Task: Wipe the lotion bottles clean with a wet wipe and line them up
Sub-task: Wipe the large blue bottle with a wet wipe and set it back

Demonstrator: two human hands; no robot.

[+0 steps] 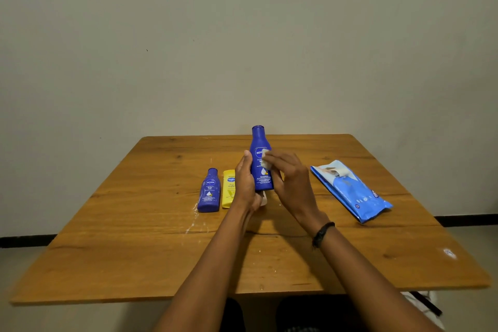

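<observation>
A tall blue lotion bottle (260,148) is held upright above the table centre. My left hand (244,183) grips its left side and base. My right hand (289,179) pinches a small white wet wipe (265,158) against the bottle's front label. A smaller blue lotion bottle (209,191) stands on the table to the left. Beside it stands a yellow lotion bottle (228,189), partly hidden by my left hand. Something white (264,198) shows just below the held bottle, mostly hidden by my hands.
A blue pack of wet wipes (350,191) lies to the right with its flap open. The wooden table (161,250) has white smears near the small blue bottle and a white speck (449,253) near the right edge. A plain wall stands behind.
</observation>
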